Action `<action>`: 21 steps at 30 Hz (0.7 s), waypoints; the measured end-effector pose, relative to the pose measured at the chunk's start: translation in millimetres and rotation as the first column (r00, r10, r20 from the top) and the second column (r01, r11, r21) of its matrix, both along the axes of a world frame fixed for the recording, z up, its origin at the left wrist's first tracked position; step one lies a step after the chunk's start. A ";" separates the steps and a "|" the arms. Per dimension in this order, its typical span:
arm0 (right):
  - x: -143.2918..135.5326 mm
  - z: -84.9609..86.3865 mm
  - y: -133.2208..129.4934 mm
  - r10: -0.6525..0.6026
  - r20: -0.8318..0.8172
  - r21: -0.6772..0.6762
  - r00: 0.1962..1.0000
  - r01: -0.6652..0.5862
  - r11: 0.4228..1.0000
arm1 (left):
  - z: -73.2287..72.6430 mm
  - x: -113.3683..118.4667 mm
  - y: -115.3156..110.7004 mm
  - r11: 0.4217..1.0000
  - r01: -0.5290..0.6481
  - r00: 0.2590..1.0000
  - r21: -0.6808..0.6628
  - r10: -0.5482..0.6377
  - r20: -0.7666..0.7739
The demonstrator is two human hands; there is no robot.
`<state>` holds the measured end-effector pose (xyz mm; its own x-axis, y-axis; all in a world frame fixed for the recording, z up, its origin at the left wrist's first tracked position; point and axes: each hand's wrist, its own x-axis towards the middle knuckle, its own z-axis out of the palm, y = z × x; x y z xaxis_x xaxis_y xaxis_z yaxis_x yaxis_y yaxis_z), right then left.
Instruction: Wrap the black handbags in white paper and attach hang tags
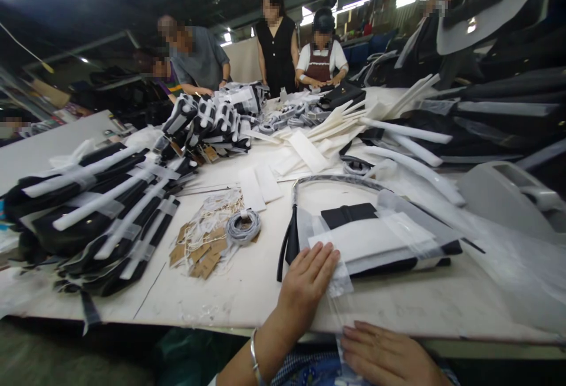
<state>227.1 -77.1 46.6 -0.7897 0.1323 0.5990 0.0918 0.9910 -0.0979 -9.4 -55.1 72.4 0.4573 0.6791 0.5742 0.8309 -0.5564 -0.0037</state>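
Observation:
A black bag lies on the white table with a white foam sheet and clear wrap over it; its handle arcs behind. My left hand rests flat, fingers stretched, on the plastic at the bag's near left corner. A strip of clear plastic runs from there down over the table edge. At that strip's lower end, my right hand lies with its fingers extended, low in the view near my lap. Neither hand is wrapped round anything.
Wrapped black bags are piled at the left. Brown tags with strings and a grey coil lie mid-table. White foam strips are heaped behind. A grey tape dispenser stands at the right. Several people are across the table.

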 end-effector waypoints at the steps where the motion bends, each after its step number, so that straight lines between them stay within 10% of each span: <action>1: 2.4 0.1 -1.1 0.010 0.007 0.012 1.000 -0.010 1.000 | -0.5 -0.1 0.5 1.000 -0.002 1.000 -0.007 0.002 0.002; 13: -2.7 71.4 9.6 -0.037 -0.027 -0.120 0.999 0.033 0.992 | 2.8 2.6 1.0 1.000 0.000 1.000 0.010 0.000 0.027; 21: -14.2 103.5 26.3 0.002 0.049 0.018 0.999 -0.003 1.000 | 1.9 2.8 -0.9 0.995 -0.001 0.998 -0.099 0.008 0.070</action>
